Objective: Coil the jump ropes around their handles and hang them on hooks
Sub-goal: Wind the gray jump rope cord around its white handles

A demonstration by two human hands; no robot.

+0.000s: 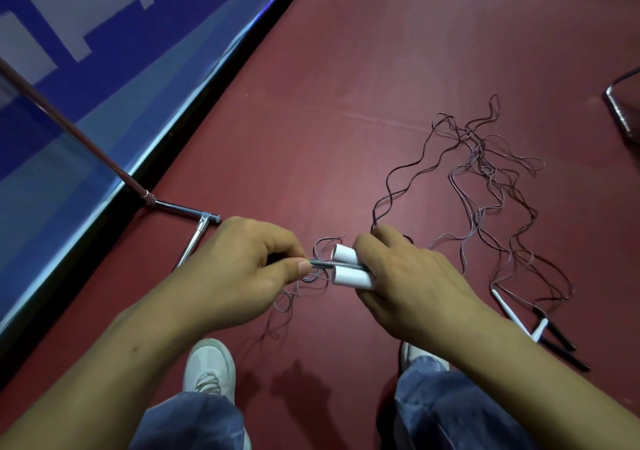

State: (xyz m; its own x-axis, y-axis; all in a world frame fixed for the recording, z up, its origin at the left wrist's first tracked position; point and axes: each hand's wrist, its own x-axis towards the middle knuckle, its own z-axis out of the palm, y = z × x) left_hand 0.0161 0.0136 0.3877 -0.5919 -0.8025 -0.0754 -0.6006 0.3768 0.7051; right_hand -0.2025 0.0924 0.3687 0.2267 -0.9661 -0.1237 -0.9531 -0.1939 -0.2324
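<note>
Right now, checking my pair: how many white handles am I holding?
2. The upper handle and the lower handle lie side by side in the right hand; the left hand pinches a dark piece between them. None looks hidden.

No legible text; large white marks on blue banner (156, 51) cropped, unreadable.

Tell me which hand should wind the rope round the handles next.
Left, probably: the left hand pinches the rope right beside the white handles, which the right hand grips together.
</note>
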